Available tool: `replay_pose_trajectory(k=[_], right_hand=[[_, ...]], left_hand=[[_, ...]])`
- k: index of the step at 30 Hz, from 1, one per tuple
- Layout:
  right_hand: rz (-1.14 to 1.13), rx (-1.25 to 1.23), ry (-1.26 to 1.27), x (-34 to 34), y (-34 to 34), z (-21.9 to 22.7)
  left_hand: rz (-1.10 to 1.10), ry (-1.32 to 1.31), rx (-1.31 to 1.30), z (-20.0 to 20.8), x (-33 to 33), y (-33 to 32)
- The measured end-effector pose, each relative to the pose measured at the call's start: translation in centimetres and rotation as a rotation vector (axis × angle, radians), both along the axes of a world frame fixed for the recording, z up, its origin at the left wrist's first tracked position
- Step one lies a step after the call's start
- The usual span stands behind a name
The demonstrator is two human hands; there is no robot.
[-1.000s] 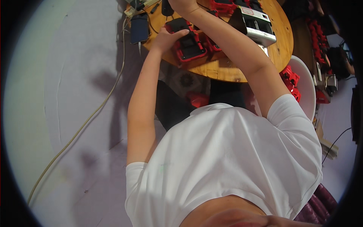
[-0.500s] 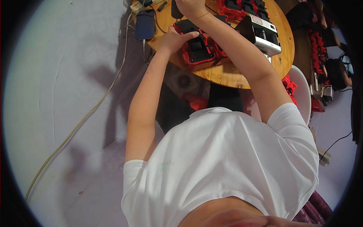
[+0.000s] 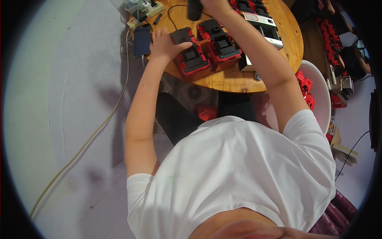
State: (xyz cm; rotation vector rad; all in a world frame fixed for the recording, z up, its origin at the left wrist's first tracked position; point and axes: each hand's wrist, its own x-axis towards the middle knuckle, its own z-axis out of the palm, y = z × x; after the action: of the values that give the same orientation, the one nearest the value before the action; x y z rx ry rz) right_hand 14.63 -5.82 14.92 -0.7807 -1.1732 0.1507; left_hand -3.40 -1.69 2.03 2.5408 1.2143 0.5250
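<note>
My left hand [image 3: 164, 46] has its fingers spread and its thumb reaching over a red unit with a black top plate [image 3: 191, 55], at the left side of that unit. A second red-and-black unit [image 3: 223, 44] stands just to its right. At the top edge, my right hand [image 3: 216, 5] is closed beside the dark rounded body of a black cylindrical tool [image 3: 194, 10] and seems to grip it; its fingers are partly cut off by the frame. The tool hangs above the far end of the two units.
A phone [image 3: 142, 41] lies at the left edge of the round wooden table [image 3: 227, 84], near a power strip [image 3: 155, 9]. Right of the units is a silver-white device [image 3: 267, 30]. A white tub [image 3: 325, 97] with red parts [image 3: 305, 88] stands beside the table.
My view has shifted and turned slightly. The left hand's fingers have spread out from the left unit. More of the black tool beside my right hand now shows.
</note>
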Motion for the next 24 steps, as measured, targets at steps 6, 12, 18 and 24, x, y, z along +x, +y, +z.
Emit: replay_pose_trajectory(k=[6,12,18,24], right_hand=[[0.096,-0.060,0.134,2.8,-7.9,3.1],[0.151,-0.139,0.295,3.6,-12.8,4.1],[0.120,-0.178,0.203,4.4,-14.8,4.7],[0.206,-0.248,0.250,2.4,-15.6,2.9]], left_hand=[[-0.282,-0.167,0.184,0.6,8.2,-0.4],[-0.406,0.162,-0.116,3.2,11.5,-1.4],[-0.295,-0.085,-0.107,6.7,11.2,-0.2],[-0.424,0.054,-0.477,12.8,3.1,-0.1]])
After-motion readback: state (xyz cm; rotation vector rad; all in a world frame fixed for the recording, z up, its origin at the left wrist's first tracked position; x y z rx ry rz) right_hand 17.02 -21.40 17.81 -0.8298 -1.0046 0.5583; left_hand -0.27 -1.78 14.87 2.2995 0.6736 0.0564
